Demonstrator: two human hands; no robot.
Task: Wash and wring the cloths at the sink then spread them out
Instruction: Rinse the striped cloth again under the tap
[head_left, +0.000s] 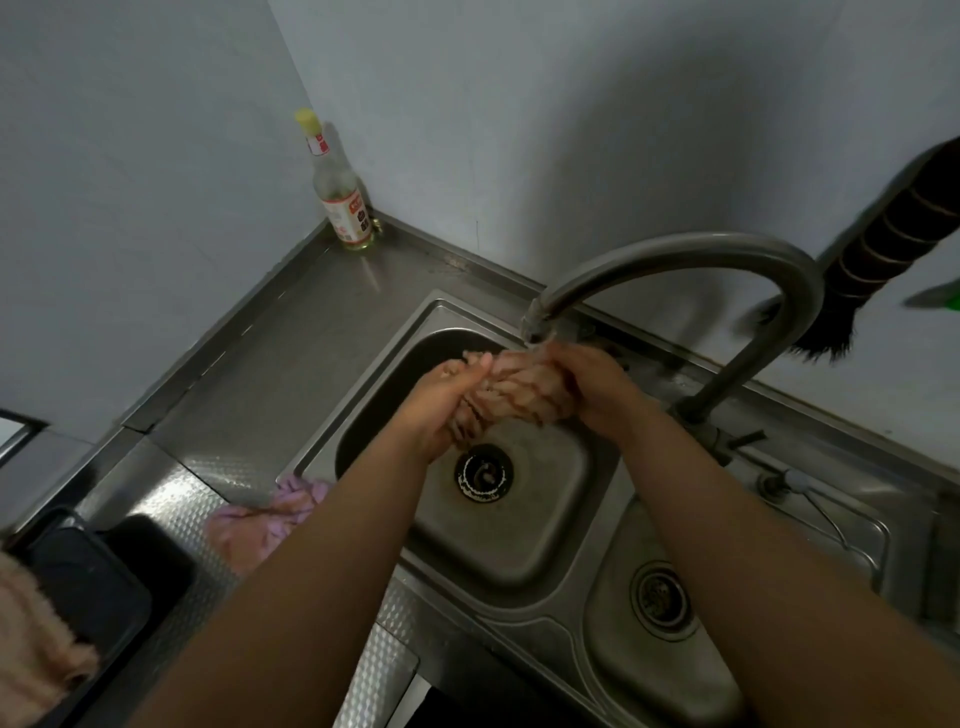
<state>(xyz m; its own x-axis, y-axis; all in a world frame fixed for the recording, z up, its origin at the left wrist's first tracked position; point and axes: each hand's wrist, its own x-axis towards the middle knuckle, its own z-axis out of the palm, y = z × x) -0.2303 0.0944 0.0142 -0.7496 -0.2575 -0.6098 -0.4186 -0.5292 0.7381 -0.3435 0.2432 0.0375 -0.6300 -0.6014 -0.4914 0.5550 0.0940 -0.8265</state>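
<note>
Two hands squeeze a wet pink cloth under the running tap.

The left hand (441, 402) and the right hand (589, 387) are close together, and both have their fingers curled tight around the peach-pink cloth (511, 395). The cloth is bunched into a thick roll. Its long way runs from one hand to the other, and the left end dips down toward the drain (483, 474). It is held up over the big sink bowl (545, 519), not touching the bottom. The tap spout (535, 322) is right above the hands, and water falls on the cloth. A second pink cloth (260, 525) lies in a heap on the steel counter (270, 364), under the left arm. Far past the left hand, a bottle with a yellow cap (340, 192) stands in the corner. A smaller bowl (660, 597) sits below the right arm.
</note>
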